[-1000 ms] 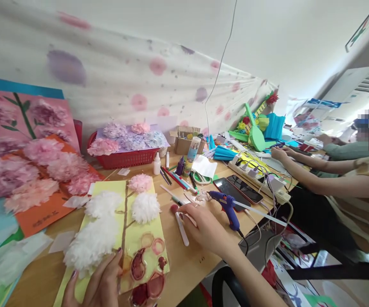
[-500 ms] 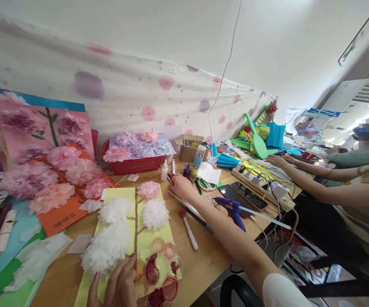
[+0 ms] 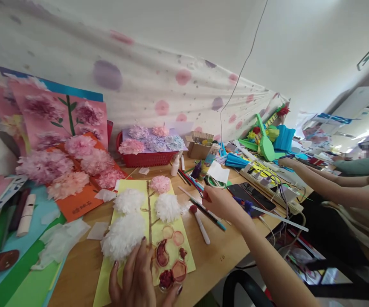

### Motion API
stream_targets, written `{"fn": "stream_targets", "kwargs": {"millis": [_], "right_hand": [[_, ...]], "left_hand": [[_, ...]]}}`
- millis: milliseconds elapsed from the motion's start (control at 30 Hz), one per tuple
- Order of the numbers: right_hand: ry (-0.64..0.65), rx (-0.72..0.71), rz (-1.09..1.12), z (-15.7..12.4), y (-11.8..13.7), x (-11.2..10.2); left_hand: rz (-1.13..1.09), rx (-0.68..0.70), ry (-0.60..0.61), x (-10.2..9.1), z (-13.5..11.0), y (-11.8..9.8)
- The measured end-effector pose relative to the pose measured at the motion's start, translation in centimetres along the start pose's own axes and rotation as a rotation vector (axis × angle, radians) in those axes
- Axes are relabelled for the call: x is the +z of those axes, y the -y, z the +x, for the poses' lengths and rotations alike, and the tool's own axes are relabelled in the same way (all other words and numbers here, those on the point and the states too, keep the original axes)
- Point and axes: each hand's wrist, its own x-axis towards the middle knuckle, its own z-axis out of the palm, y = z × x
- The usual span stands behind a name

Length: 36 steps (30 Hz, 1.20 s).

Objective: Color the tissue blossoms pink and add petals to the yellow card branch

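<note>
My left hand (image 3: 136, 275) lies with its fingers spread on yellow paper (image 3: 103, 283), its fingertips by a large white tissue flower (image 3: 125, 234). A clear paint palette (image 3: 169, 232) with dark red paint in its wells sits beside it on the paper. Also on the sheet are a brown painted stem (image 3: 149, 209), a pink flower (image 3: 160, 184) and more white flowers (image 3: 168, 207). Over the table, my right hand (image 3: 219, 201) is closed at the end of a thin blue pen-like stick (image 3: 198, 183); its fingers partly hide it. Below lie a white-handled brush (image 3: 201, 226) and a dark pen (image 3: 213, 216).
Behind stand a red basket (image 3: 149, 159) of paper flowers, a white bottle (image 3: 175, 165) and a cardboard box (image 3: 199, 149). Phones (image 3: 251, 196), a blue glue gun (image 3: 246, 205) and a power strip (image 3: 270, 187) lie right. Pink flower cards (image 3: 59, 111) fill the left. Another person's arm (image 3: 325, 181) reaches in.
My right hand has drawn back from the pens by the white bottle, towards me and to the right. My left hand still rests on the yellow paper. The view has turned slightly left.
</note>
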Motion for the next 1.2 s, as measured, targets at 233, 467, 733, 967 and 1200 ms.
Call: {"fn": "stream_targets", "kwargs": {"millis": [233, 467, 733, 967, 1200], "right_hand": [[0.093, -0.179, 0.633, -9.1, -0.3, 1.1], [0.141, -0.310, 0.690, -11.8, 1.8, 0.9], [0.018, -0.284, 0.912, -13.0, 2.8, 2.7], [-0.101, -0.189, 1.095, -13.6, 4.1, 4.4], [-0.125, -0.150, 1.114, -13.7, 2.1, 5.2]], "left_hand": [[-0.129, -0.069, 0.012, -1.7, 1.7, -0.5], [-0.899, -0.623, 0.242, -5.6, 7.0, -2.5], [-1.510, -0.896, 0.341, -5.2, 9.2, -4.3], [-1.521, -0.917, 0.292, -5.7, 8.9, -4.7], [-1.306, -0.982, -0.212, -5.9, 9.7, -0.7]]}}
